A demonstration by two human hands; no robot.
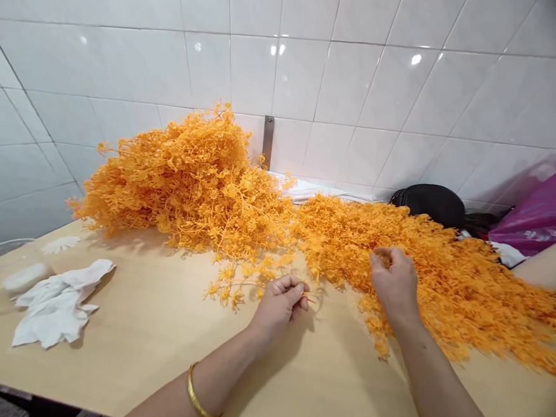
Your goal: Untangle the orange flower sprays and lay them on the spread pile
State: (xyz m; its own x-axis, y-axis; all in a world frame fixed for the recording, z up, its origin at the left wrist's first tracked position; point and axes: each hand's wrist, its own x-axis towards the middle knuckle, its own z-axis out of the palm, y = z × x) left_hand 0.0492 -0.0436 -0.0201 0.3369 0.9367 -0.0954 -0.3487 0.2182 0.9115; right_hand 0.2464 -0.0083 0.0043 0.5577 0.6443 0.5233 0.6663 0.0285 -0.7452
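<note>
My left hand (280, 307), with a gold bangle on its wrist, is closed in a pinch on the thin stem of an orange artificial flower sprig (231, 288). The sprig's blossoms stretch out to the left, over the tabletop. My right hand (395, 286) is at the near edge of the right-hand pile of orange artificial flower sprigs (435, 274). Its thumb and fingers curl together; what they hold, if anything, is lost against the orange behind. A taller heap of the same sprigs (176, 184) stands at the back left.
On the left of the wooden table (139, 345) lie crumpled white tissue (59, 306), a pale oval object (28, 277) and a white petalled piece (61, 244). A black case (430, 204) and a purple bag (539, 209) sit behind the right pile. A tiled wall (355, 82) closes off the back.
</note>
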